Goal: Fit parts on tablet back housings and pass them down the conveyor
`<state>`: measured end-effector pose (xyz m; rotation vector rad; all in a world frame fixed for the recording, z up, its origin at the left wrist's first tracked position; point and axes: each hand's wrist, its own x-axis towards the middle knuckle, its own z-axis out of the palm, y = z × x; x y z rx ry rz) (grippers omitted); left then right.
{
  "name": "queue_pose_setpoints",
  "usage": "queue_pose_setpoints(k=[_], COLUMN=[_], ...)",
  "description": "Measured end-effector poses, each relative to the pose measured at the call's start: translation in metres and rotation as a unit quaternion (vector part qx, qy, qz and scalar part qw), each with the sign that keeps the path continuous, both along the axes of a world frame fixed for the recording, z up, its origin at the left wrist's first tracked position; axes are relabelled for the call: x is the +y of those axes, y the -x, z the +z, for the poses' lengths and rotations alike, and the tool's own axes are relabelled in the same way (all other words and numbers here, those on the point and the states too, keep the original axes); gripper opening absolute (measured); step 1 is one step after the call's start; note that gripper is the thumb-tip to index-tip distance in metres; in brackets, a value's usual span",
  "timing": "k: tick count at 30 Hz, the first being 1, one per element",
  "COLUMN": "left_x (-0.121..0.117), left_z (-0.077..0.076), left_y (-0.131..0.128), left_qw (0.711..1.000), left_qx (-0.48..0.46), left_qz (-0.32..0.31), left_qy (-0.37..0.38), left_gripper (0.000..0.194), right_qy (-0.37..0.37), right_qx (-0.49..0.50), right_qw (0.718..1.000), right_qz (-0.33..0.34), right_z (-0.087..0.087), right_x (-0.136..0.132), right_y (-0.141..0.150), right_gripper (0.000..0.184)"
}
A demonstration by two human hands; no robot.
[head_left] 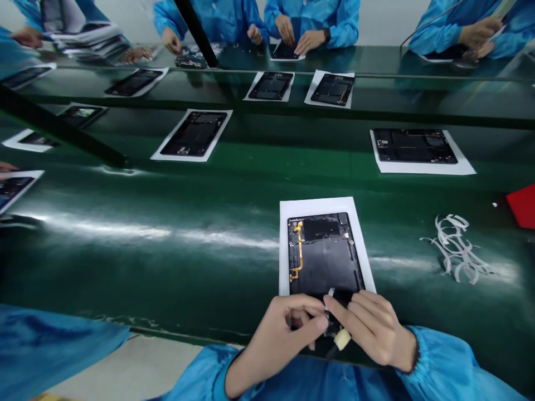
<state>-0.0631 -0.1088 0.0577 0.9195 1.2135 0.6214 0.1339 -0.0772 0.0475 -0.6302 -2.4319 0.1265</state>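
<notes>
An opened tablet housing (330,264), black inside with an orange flex cable (300,250) along its left side, lies on a white sheet (286,223) in front of me. My left hand (288,328) is at its near end, thumb and index finger pinched together by a small pale strip (331,291). From the other side my right hand (371,328) meets it, index fingertip at the strip and the other fingers curled. Beneath the right hand a yellow-wrapped piece (341,338) with a dark end sticks out. My fingers hide what exactly each hand grips.
Curled white strips (457,248) lie on the green bench (188,195) to the right, near a red object (522,206). Other tablet housings on white sheets, such as one tablet housing (194,133), rest farther back. Co-workers in blue sleeves (343,22) work across the bench.
</notes>
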Motion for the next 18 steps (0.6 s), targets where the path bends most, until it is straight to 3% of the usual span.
queue_pose_setpoints(k=[4, 8, 10, 14, 18], left_x=[0.004, 0.005, 0.006, 0.011, 0.014], left_z=[-0.002, -0.008, -0.010, -0.009, -0.010], left_y=[-0.004, -0.005, -0.006, -0.012, -0.018], left_qw=[1.000, 0.997, 0.988, 0.949, 0.908], left_qx=[-0.020, 0.041, 0.090, 0.145, 0.169], left_qz=[-0.008, -0.001, -0.023, -0.066, -0.093], left_qy=[0.017, -0.064, -0.127, -0.272, -0.373], left_gripper=[0.034, 0.021, 0.016, 0.013, 0.014], right_qy=[0.031, 0.190, 0.234, 0.209, 0.119], right_qx=[0.003, 0.015, -0.010, -0.107, -0.199], right_qw=[0.999, 0.981, 0.971, 0.970, 0.971], right_qz=[-0.016, -0.039, -0.047, -0.062, -0.064], right_z=[-0.005, -0.007, -0.005, 0.003, 0.015], right_x=[-0.005, -0.011, -0.014, -0.018, -0.018], right_y=[-0.004, -0.011, -0.016, -0.026, -0.026], right_gripper=[0.033, 0.039, 0.046, 0.053, 0.049])
